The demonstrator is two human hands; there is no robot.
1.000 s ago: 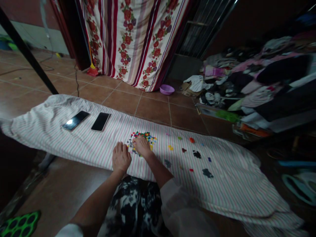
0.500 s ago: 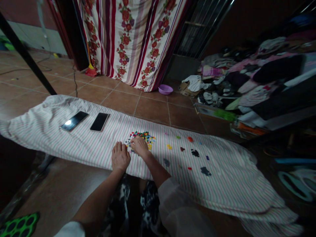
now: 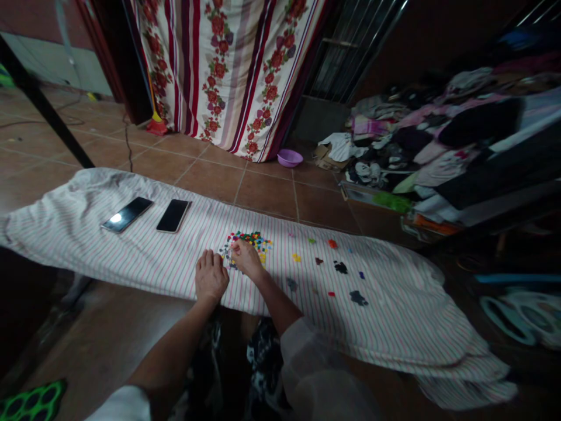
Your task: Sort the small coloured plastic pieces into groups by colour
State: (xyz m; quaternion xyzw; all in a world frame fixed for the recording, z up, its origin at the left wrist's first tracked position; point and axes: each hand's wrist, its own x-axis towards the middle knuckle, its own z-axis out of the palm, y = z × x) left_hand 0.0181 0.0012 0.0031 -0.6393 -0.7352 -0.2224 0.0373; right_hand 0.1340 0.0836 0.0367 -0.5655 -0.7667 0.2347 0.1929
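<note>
Your cloth-covered counter (image 3: 394, 327) stretches wide in front of you; floral curtain (image 3: 236, 76) beyond it, clothes heap (image 3: 429, 134) off to the right, purple basin (image 3: 290, 158) by the curtain's foot. Mixed pile of small coloured pieces (image 3: 255, 238) sits on the counter, partly hidden by your right hand (image 3: 248, 257). Right grip: fingertips drawn in close over the pile's left part; can't tell if you have a piece between them. Your left hand (image 3: 211, 275) lies palm down just beside the pile, fingers extended, grip loose, nothing seen in it. Two phones (image 3: 173, 216) lie flat, left of it and farther back. Right of the pile, single-colour clusters: dark grey pieces (image 3: 358, 298), black pieces (image 3: 340, 267), orange pieces (image 3: 332, 243), yellow pieces (image 3: 297, 257). Smallest bits: blue (image 3: 362, 275) and red (image 3: 331, 294), both near the dark grey.
</note>
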